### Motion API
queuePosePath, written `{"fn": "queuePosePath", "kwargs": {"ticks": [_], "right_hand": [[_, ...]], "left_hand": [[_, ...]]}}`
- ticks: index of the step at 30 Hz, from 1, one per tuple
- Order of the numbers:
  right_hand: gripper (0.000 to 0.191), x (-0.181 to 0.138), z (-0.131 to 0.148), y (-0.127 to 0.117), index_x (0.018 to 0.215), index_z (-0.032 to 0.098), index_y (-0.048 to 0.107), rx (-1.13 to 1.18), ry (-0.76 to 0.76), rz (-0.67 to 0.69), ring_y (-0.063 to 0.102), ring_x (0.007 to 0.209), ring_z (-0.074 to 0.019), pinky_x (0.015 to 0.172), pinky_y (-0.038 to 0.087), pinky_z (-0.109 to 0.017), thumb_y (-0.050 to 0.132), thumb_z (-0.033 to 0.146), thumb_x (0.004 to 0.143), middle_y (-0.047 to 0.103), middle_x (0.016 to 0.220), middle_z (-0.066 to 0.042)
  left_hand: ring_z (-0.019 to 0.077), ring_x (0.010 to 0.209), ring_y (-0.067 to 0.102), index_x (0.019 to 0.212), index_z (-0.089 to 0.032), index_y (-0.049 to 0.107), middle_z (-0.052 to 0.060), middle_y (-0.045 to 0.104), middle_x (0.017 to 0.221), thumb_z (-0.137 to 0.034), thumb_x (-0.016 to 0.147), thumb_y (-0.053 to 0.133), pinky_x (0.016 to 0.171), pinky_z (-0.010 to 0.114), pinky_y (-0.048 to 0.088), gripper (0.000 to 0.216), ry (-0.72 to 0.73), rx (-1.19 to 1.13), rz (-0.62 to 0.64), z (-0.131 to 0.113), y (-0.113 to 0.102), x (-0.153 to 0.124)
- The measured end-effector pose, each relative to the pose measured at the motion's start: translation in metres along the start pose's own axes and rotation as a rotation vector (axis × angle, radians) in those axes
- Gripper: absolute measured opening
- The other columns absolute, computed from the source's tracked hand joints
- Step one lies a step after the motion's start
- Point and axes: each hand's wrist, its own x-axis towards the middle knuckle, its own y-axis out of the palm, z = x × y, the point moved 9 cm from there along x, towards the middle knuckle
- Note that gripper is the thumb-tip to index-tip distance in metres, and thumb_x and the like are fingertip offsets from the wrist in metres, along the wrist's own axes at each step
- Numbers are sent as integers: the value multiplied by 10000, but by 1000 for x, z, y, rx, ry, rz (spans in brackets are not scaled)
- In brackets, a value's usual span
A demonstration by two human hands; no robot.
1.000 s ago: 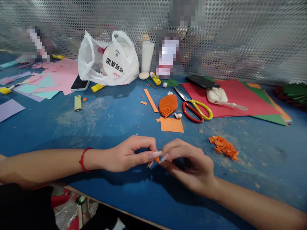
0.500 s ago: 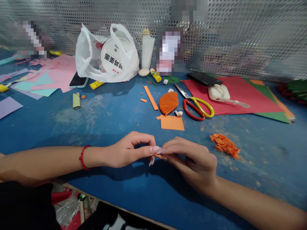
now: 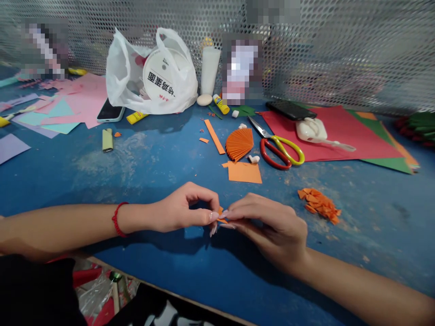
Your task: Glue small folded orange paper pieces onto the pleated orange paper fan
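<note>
Between my two hands is a small piece of orange paper (image 3: 222, 221), mostly hidden by the fingertips. My left hand (image 3: 185, 208) pinches it from the left with thumb and fingers. From the right, my right hand (image 3: 272, 226) grips the same piece between thumb and forefinger. Just beyond lie a flat orange paper rectangle (image 3: 245, 173), a pleated orange paper fan (image 3: 239, 144) and a narrow orange strip (image 3: 215, 137). To the right of my right hand is a heap of small folded orange paper pieces (image 3: 319, 204).
Scissors (image 3: 277, 147) with red and yellow handles lie beside red paper (image 3: 343, 136), which bears a black phone (image 3: 290, 110) and a white case (image 3: 311, 130). A white plastic bag (image 3: 122, 86), a lighter (image 3: 107, 140) and glue sticks (image 3: 220, 104) are farther back on the blue table (image 3: 152, 167).
My fingertips have shifted slightly apart, and more of the small orange paper shows between them. The view has tilted a little; the things on the table stay where they were.
</note>
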Motion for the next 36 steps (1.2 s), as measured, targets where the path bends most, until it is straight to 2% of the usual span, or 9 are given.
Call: {"fn": "queuePosePath", "kwargs": {"ticks": [9, 17, 24, 27, 30, 36], "right_hand": [[191, -1, 0, 3, 1005, 196, 710, -11, -22, 22, 700, 758, -138, 688, 558, -256, 664, 66, 872, 764, 834, -38], [181, -4, 0, 7, 1002, 157, 712, 46, -34, 84, 664, 796, -126, 716, 522, -241, 640, 40, 885, 738, 873, -56], [48, -2, -10, 13, 915, 171, 667, 59, 45, 128, 624, 758, -111, 705, 486, -215, 630, 142, 923, 678, 811, -28], [48, -3, -20, 15, 884, 199, 623, 75, 140, 123, 594, 721, -109, 658, 460, -219, 629, 195, 932, 649, 801, -6], [91, -6, -33, 19, 863, 217, 591, 141, 303, 149, 567, 679, -110, 603, 432, -219, 646, 255, 923, 626, 768, 14], [221, -11, -48, 28, 800, 200, 580, 269, 523, 208, 488, 608, -98, 539, 372, -218, 700, 369, 878, 591, 702, 27]], "left_hand": [[138, 691, 611, 728, -123, 627, 58, 670, 705, -289, 879, 624, 699, 257, 484, 224, 0, -11, 7, -2, 0, -1], [148, 722, 627, 739, -121, 644, 73, 687, 740, -244, 858, 622, 738, 270, 499, 173, 20, 65, 76, -3, 4, 0], [128, 681, 613, 733, -130, 627, 50, 675, 709, -268, 868, 604, 701, 231, 495, 194, 11, 164, 102, -4, 9, 0], [129, 681, 618, 744, -125, 640, 54, 681, 715, -282, 881, 608, 696, 228, 494, 211, 9, 169, 111, -4, 10, 0], [133, 694, 622, 750, -121, 652, 60, 684, 716, -292, 890, 605, 701, 227, 493, 226, 9, 175, 120, -5, 10, 0], [145, 718, 631, 750, -119, 658, 74, 689, 730, -305, 901, 577, 720, 244, 502, 253, 17, 186, 133, -7, 11, -1]]}}
